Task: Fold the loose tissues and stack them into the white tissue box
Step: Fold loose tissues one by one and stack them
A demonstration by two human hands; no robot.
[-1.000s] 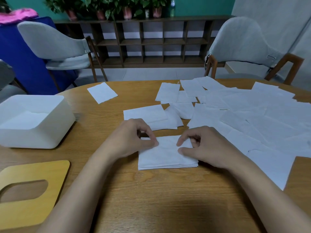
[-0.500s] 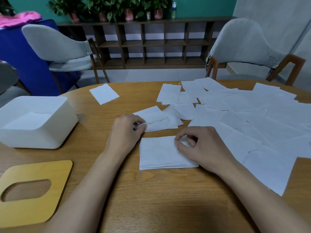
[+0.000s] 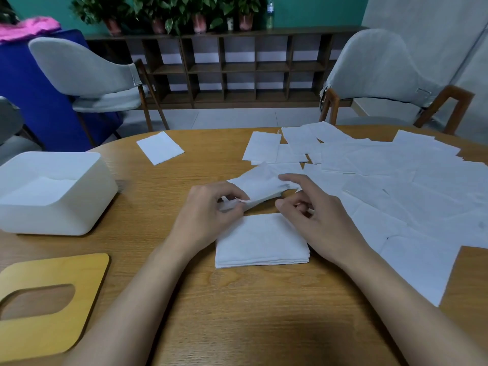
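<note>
Left hand (image 3: 211, 215) pinches the near-left end of one loose tissue (image 3: 261, 186) between thumb and fingertips, holding it raised off the table (image 3: 237, 313). Right hand (image 3: 324, 220) is at the tissue's right end, index finger and thumb parted around it; whether they grip cannot be told. The folded stack (image 3: 261, 241) lies just near of both hands. The white tissue box (image 3: 79, 207) stands open-topped at left, tissues inside. Unfolded tissues (image 3: 396, 186) cover the right side.
</note>
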